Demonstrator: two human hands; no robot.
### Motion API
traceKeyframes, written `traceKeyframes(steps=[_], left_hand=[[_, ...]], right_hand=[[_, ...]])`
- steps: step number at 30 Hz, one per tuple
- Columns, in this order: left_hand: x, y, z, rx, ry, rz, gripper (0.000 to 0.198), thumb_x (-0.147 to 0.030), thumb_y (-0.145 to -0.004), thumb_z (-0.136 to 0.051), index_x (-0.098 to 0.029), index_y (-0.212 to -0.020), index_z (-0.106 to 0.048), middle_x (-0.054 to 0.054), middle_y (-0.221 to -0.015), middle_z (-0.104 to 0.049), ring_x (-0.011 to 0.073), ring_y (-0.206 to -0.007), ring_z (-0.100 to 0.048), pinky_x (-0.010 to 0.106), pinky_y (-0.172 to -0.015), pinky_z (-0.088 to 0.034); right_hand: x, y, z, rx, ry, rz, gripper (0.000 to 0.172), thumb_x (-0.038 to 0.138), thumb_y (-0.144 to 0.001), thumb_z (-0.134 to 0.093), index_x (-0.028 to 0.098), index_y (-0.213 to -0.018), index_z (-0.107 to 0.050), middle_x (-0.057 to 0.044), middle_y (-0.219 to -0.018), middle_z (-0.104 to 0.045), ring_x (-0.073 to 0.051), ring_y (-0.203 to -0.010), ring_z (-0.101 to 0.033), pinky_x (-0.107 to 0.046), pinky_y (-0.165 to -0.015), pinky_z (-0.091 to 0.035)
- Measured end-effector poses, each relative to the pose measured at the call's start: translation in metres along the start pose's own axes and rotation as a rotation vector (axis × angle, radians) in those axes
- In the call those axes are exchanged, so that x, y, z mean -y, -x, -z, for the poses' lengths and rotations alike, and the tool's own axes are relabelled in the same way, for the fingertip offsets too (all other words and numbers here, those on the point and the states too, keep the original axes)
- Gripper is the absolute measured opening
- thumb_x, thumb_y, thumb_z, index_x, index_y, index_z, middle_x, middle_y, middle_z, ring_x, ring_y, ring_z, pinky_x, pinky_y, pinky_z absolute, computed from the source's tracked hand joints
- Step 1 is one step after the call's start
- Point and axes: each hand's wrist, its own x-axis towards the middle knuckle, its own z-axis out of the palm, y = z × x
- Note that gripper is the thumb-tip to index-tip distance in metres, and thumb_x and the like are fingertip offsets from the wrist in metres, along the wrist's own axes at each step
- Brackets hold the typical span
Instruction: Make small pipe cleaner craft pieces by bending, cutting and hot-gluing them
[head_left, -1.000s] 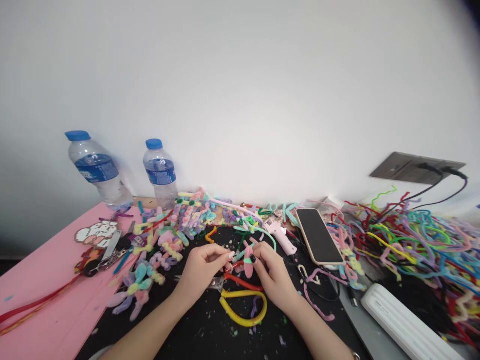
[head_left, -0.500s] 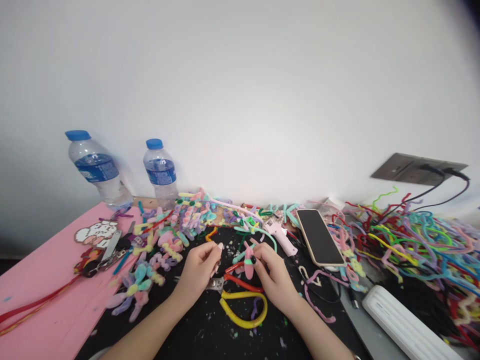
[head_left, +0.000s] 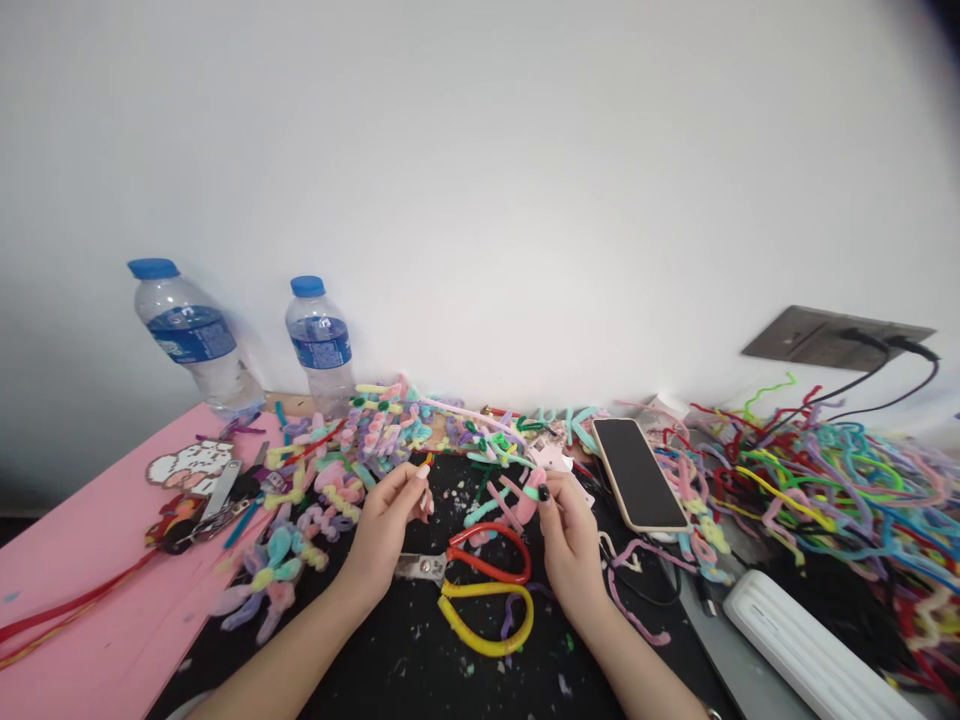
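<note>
My right hand [head_left: 574, 525] is closed on a small pink pipe-cleaner figure [head_left: 528, 500] with a mint-green band, pinched between thumb and fingers. Thin pink ends stick out to its left. At the left of the mat, my left hand [head_left: 394, 520] has its fingertips pinched at a short orange pipe-cleaner piece [head_left: 430, 459]; only its tip shows above the thumb. Between and below the hands lie scissors [head_left: 487, 615] with one red and one yellow handle loop, their blades partly behind my left hand.
Pipe-cleaner pieces [head_left: 281, 565] crowd the left, with two water bottles [head_left: 321, 345] behind. A phone [head_left: 641, 475] and a pink glue gun [head_left: 551, 457] lie right of centre. Loose pipe cleaners [head_left: 847, 490] and a white ridged case [head_left: 810, 640] are further right. A wall socket [head_left: 832, 338] holds cables.
My left hand has moved slightly left and up onto the orange piece. My right hand has shifted right with the pink figure, now tilted, uncovering more of the scissors' red handle.
</note>
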Motion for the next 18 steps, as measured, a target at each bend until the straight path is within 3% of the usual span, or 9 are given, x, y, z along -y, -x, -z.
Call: traceKeyframes(steps=[2, 4, 5, 6, 8, 11, 14, 18], left_hand=[[-0.0017, -0.0006, -0.0004, 0.038, 0.182, 0.060, 0.014, -0.029, -0.082, -0.057, -0.019, -0.072, -0.060, 0.000, -0.077, -0.062, 0.0136, -0.078, -0.058, 0.023, -0.069, -0.046], [-0.0048, -0.0004, -0.0016, 0.123, 0.322, 0.131, 0.011, -0.028, -0.081, -0.057, -0.018, -0.081, -0.062, 0.005, -0.099, -0.065, 0.0191, -0.102, -0.056, 0.030, -0.086, -0.045], [-0.0064, 0.0001, -0.0023, 0.171, 0.370, 0.167, 0.011, -0.028, -0.080, -0.057, -0.018, -0.079, -0.062, 0.006, -0.099, -0.066, 0.0208, -0.107, -0.055, 0.033, -0.091, -0.043], [-0.0077, 0.0008, -0.0028, 0.214, 0.403, 0.206, 0.012, -0.028, -0.080, -0.058, -0.018, -0.075, -0.061, 0.005, -0.091, -0.067, 0.0210, -0.104, -0.057, 0.035, -0.092, -0.042], [-0.0086, 0.0028, -0.0035, 0.275, 0.421, 0.287, 0.023, -0.029, -0.081, -0.056, -0.018, -0.061, -0.053, -0.001, -0.059, -0.059, 0.0165, -0.075, -0.063, 0.035, -0.084, -0.047], [-0.0055, 0.0052, -0.0036, 0.311, 0.311, 0.310, 0.039, -0.034, -0.085, -0.051, -0.019, -0.051, -0.040, -0.009, -0.036, -0.034, 0.0072, -0.035, -0.040, 0.026, -0.057, -0.046], [-0.0017, 0.0054, -0.0042, 0.300, 0.074, 0.212, 0.046, -0.039, -0.086, -0.049, -0.019, -0.046, -0.039, -0.007, -0.033, -0.037, 0.0060, -0.032, -0.035, 0.022, -0.047, -0.039], [-0.0015, 0.0037, -0.0061, 0.265, -0.134, 0.172, 0.031, -0.042, -0.080, -0.056, -0.016, -0.062, -0.057, 0.001, -0.056, -0.063, 0.0126, -0.050, -0.057, 0.025, -0.055, -0.048]], right_hand=[[0.0001, 0.0002, 0.0002, -0.010, -0.013, -0.012, 0.023, 0.021, -0.092, -0.038, 0.020, -0.073, -0.050, -0.003, -0.081, -0.052, -0.018, -0.078, -0.050, -0.031, -0.073, -0.038], [0.0006, 0.0004, -0.0002, 0.013, -0.031, -0.016, 0.023, 0.021, -0.092, -0.037, 0.020, -0.073, -0.050, -0.003, -0.082, -0.053, -0.018, -0.079, -0.050, -0.032, -0.074, -0.039], [0.0010, 0.0005, -0.0005, 0.030, -0.041, -0.016, 0.024, 0.021, -0.092, -0.037, 0.020, -0.073, -0.050, -0.004, -0.082, -0.053, -0.019, -0.080, -0.050, -0.032, -0.075, -0.039], [0.0014, 0.0006, -0.0008, 0.046, -0.051, -0.014, 0.024, 0.021, -0.092, -0.037, 0.020, -0.073, -0.050, -0.004, -0.083, -0.054, -0.019, -0.081, -0.051, -0.032, -0.075, -0.039], [0.0019, 0.0007, -0.0013, 0.070, -0.064, -0.015, 0.024, 0.022, -0.092, -0.037, 0.020, -0.072, -0.050, -0.005, -0.084, -0.055, -0.020, -0.083, -0.051, -0.033, -0.076, -0.039], [0.0018, 0.0010, -0.0015, 0.081, -0.074, -0.020, 0.024, 0.023, -0.093, -0.037, 0.020, -0.073, -0.051, -0.005, -0.085, -0.056, -0.020, -0.083, -0.052, -0.033, -0.076, -0.040], [0.0010, 0.0017, -0.0019, 0.102, -0.073, -0.020, 0.025, 0.022, -0.092, -0.037, 0.020, -0.072, -0.051, -0.005, -0.082, -0.055, -0.019, -0.080, -0.052, -0.033, -0.074, -0.040], [0.0009, 0.0026, -0.0027, 0.125, -0.060, -0.025, 0.025, 0.022, -0.092, -0.039, 0.020, -0.070, -0.051, -0.004, -0.079, -0.053, -0.018, -0.077, -0.051, -0.032, -0.071, -0.040]])
